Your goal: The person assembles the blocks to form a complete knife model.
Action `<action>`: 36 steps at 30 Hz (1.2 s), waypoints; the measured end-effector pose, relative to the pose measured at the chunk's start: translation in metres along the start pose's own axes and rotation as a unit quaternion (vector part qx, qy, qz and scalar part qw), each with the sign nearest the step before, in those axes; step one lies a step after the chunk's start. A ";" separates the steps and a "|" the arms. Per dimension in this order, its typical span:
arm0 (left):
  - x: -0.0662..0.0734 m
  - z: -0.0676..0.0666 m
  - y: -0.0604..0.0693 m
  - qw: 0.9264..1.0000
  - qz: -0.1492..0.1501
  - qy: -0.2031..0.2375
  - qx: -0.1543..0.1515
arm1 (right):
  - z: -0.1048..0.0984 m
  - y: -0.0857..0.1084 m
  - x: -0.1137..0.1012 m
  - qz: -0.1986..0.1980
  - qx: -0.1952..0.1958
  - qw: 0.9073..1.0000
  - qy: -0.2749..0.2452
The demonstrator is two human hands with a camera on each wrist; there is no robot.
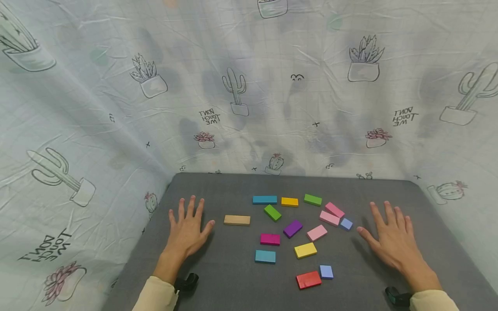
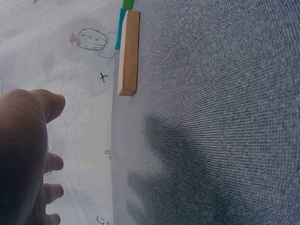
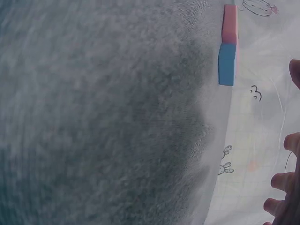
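My left hand (image 1: 186, 233) is spread over the left side of the grey table, fingers straight and holding nothing. Nearest to it lies a plain wooden block (image 1: 237, 220), also seen in the left wrist view (image 2: 129, 54). On the right, my right hand (image 1: 397, 242) is likewise spread with nothing in it. Closest to that hand is a small blue block (image 1: 346, 223), touching or nearly touching a light pink block (image 1: 329, 218); a darker pink block (image 1: 335, 210) lies behind. Between the hands are a purple block (image 1: 293, 229), a magenta block (image 1: 270, 239) and a yellow block (image 1: 305, 250).
Farther back lie a long blue block (image 1: 264, 200), an orange-yellow block (image 1: 289, 202) and two green blocks, one (image 1: 313, 199) farther right. A red block (image 1: 308, 280) and a light blue block (image 1: 326, 272) are near the front. Patterned cloth (image 1: 253, 86) hangs around the table (image 1: 218, 268).
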State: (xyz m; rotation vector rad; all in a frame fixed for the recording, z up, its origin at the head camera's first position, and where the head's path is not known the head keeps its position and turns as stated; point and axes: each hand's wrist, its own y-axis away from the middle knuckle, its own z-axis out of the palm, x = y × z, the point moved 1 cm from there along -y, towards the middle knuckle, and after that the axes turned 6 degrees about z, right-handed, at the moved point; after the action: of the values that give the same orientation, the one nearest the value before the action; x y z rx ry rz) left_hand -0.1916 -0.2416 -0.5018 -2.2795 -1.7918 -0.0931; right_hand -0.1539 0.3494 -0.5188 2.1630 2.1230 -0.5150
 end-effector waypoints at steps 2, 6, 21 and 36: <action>0.000 0.000 0.000 1.000 0.000 -0.001 0.001 | -0.001 0.000 -0.001 0.002 -0.004 1.000 -0.004; 0.000 -0.004 -0.001 1.000 -0.001 0.005 0.000 | -0.005 -0.004 -0.011 -0.005 0.002 1.000 -0.019; 0.000 -0.062 -0.025 0.991 0.059 0.086 0.082 | -0.031 -0.057 -0.120 -0.107 -0.002 0.980 -0.165; 0.003 -0.063 -0.040 0.974 0.124 0.115 0.150 | 0.010 -0.114 -0.188 -0.180 -0.056 0.944 -0.270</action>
State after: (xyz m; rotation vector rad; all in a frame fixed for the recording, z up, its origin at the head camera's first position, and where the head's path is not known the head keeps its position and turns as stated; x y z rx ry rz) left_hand -0.2236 -0.2445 -0.4343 -2.1526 -1.3002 -0.0374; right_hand -0.2659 0.1713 -0.4546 1.3573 2.1435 -0.8686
